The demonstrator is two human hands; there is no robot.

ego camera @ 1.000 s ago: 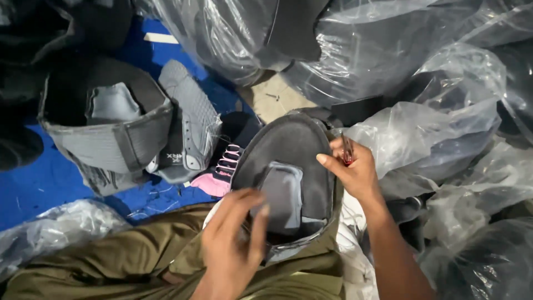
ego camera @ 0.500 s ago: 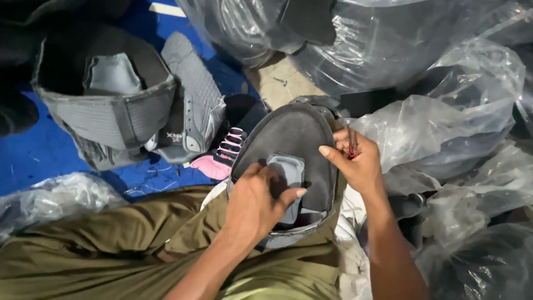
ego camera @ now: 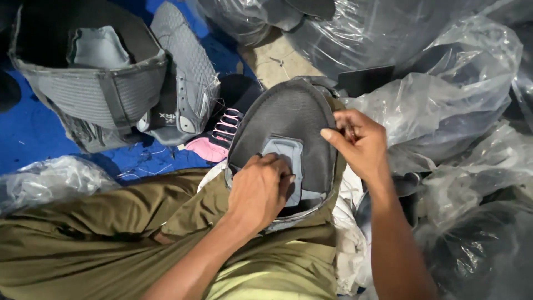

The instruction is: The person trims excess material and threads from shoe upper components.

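At ten o'clock, on the blue floor mat (ego camera: 28,139), lies a finished grey mesh bag shell (ego camera: 94,83) with a padded strap piece (ego camera: 186,72) leaning against it at about eleven. Just right of that, a pink-and-black laced piece (ego camera: 219,139), partly tucked under the work.

Dead centre, resting on the lap in olive trousers (ego camera: 111,222): a dark mesh panel (ego camera: 291,119), rounded at twelve o'clock, with a lighter grey patch (ego camera: 286,158) on its lower half. Left hand (ego camera: 261,189) lies knuckles-up with fingers curled, pressing on the patch from seven o'clock. Right hand (ego camera: 358,141) pinches the panel's rim at three o'clock, thumb and fingers closed on the edge.

Likely light and floppy, with a little spring from padding; mesh grippy, not slippery, not fragile. Best held at the bound rim, where stitching stiffens it, with a flat palm steadying the middle.

From one to five o'clock, clear plastic bags (ego camera: 444,111) of dark pieces crowd close.
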